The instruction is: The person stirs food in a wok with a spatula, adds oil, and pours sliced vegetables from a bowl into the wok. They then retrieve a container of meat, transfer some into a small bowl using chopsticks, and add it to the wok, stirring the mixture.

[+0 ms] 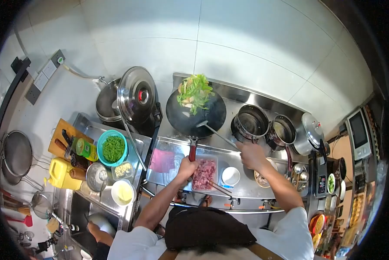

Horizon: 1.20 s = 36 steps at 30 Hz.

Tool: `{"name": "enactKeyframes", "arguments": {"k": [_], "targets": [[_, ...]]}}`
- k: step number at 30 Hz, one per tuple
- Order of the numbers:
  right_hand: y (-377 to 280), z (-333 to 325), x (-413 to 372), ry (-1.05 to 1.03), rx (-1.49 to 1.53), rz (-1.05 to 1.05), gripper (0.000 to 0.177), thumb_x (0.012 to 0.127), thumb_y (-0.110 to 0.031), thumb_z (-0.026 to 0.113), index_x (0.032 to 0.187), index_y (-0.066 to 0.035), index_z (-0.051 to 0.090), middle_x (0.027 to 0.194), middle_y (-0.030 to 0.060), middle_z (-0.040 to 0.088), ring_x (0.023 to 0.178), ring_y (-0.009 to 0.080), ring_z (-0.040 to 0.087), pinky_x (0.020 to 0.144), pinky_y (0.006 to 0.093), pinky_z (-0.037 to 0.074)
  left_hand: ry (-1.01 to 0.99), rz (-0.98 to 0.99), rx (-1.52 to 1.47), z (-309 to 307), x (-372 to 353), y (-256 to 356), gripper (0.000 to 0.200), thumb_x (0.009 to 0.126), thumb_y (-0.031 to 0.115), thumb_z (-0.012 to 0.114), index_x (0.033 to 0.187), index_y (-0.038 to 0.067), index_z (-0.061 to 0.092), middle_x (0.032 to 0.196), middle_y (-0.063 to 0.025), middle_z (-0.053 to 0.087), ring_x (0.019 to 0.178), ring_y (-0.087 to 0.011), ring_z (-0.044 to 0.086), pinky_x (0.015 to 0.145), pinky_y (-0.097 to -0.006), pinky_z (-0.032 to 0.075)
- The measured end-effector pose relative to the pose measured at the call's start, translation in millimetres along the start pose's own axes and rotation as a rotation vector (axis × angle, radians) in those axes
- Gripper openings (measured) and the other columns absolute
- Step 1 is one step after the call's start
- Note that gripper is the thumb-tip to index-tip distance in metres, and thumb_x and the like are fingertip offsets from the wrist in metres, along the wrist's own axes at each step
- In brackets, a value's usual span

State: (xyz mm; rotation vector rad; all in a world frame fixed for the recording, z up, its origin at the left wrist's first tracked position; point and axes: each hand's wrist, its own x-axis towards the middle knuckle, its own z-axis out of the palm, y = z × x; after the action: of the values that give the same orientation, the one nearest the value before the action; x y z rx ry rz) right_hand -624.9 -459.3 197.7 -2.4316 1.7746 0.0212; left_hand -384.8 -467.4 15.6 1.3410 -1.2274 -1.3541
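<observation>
My left hand [186, 169] is closed around the red handle of a black wok [176, 113] at the stove's left side. Green leafy vegetables with pale slices [196, 92] are in the air above the wok's far edge. My right hand [251, 155] grips a long-handled metal wok spatula [220, 137], its head inside the wok, apart from the greens. Beside my left hand, a clear container of raw cut meat [204, 174] sits on the steel counter, with chopsticks [220, 188] lying across it. A white bowl [231, 176] stands right of the meat.
Two dark pots [251, 121] [283, 130] and a lidded steel pot [308, 132] stand to the right. At left are a large pot lid [136, 96], a turquoise bowl of chopped greens [113, 148] and a yellow jug [64, 174]. Another person's hand [98, 232] reaches over the sink.
</observation>
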Motion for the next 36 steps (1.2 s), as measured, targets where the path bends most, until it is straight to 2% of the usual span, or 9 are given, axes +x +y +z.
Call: {"name": "enactKeyframes", "arguments": {"k": [2,5,8,11,15,16,20,33,36], "targets": [[5.1,33.4,29.1,-0.043,-0.001,0.009,0.022,0.077,-0.009,0.052,0.098,-0.005,0.060,0.081,0.0196,0.063,0.079,0.0369,0.062,0.067,0.0475,0.049,-0.123,-0.350,-0.084,-6.4,26.5,9.9,0.013,0.076,0.011,0.058,0.070,0.000,0.056,0.058,-0.0086,0.055,0.040,-0.0163,0.050,0.037,-0.0335,0.040],[-0.6,17.0,48.8,-0.072,-0.039,0.016,0.020,0.076,-0.010,0.053,0.094,-0.005,0.061,0.080,0.0198,0.064,0.078,0.0367,0.062,0.068,0.0470,0.049,-0.120,-0.369,-0.049,-13.5,55.0,25.8,0.016,0.076,0.012,0.060,0.066,0.002,0.053,0.055,-0.0053,0.051,0.040,-0.0149,0.048,0.036,-0.0299,0.038],[-6.4,-6.2,37.6,-0.138,-0.069,0.056,0.028,0.074,-0.007,0.056,0.102,-0.003,0.060,0.081,0.0195,0.064,0.079,0.0355,0.064,0.068,0.0443,0.051,-0.143,-0.418,-0.083,-20.7,60.1,20.2,0.016,0.075,0.010,0.060,0.065,0.001,0.051,0.055,-0.0054,0.051,0.042,-0.0141,0.048,0.035,-0.0300,0.039],[1.9,45.1,64.2,0.006,-0.022,0.024,0.021,0.076,-0.011,0.054,0.095,-0.006,0.061,0.077,0.0200,0.063,0.075,0.0364,0.063,0.065,0.0478,0.050,-0.127,-0.401,-0.061,-19.7,60.5,11.6,0.015,0.075,0.010,0.060,0.068,0.000,0.051,0.058,-0.0048,0.051,0.043,-0.0138,0.049,0.035,-0.0301,0.040],[4.2,108.9,96.5,0.005,0.025,0.059,0.036,0.078,-0.012,0.051,0.113,-0.005,0.055,0.076,0.0193,0.063,0.073,0.0364,0.063,0.065,0.0477,0.050,-0.146,-0.404,-0.052,-22.8,68.8,-9.2,0.016,0.076,0.010,0.060,0.087,0.000,0.053,0.061,-0.0027,0.050,0.043,-0.0124,0.048,0.035,-0.0299,0.040],[12.5,109.5,95.0,-0.070,0.015,0.108,0.043,0.078,-0.010,0.051,0.121,-0.006,0.052,0.077,0.0201,0.063,0.074,0.0365,0.063,0.066,0.0483,0.050,-0.142,-0.406,-0.055,-24.0,68.8,-10.2,0.016,0.076,0.010,0.060,0.087,0.000,0.053,0.061,-0.0027,0.050,0.043,-0.0124,0.048,0.035,-0.0299,0.040],[1.7,46.7,58.2,-0.106,-0.038,0.077,0.038,0.078,-0.009,0.051,0.116,-0.006,0.055,0.079,0.0214,0.064,0.076,0.0372,0.064,0.068,0.0492,0.050,-0.139,-0.420,-0.045,-27.4,66.9,-11.6,0.017,0.078,0.010,0.061,0.091,0.001,0.054,0.062,-0.0024,0.050,0.043,-0.0115,0.048,0.035,-0.0287,0.039],[0.6,103.7,115.3,-0.024,0.057,0.174,0.040,0.078,-0.012,0.053,0.117,-0.007,0.052,0.080,0.0209,0.063,0.078,0.0396,0.062,0.069,0.0506,0.050,-0.136,-0.386,-0.137,-24.9,61.7,-14.0,0.021,0.083,0.015,0.063,0.093,0.002,0.050,0.064,-0.0025,0.050,0.044,-0.0109,0.047,0.035,-0.0266,0.038],[7.4,75.5,102.2,-0.030,0.060,0.100,0.040,0.078,-0.013,0.054,0.117,-0.007,0.053,0.081,0.0222,0.064,0.078,0.0391,0.062,0.069,0.0501,0.050,-0.116,-0.370,-0.095,-25.4,58.7,-9.5,0.022,0.084,0.014,0.062,0.097,0.002,0.049,0.066,-0.0026,0.049,0.044,-0.0103,0.046,0.035,-0.0259,0.037]]}}
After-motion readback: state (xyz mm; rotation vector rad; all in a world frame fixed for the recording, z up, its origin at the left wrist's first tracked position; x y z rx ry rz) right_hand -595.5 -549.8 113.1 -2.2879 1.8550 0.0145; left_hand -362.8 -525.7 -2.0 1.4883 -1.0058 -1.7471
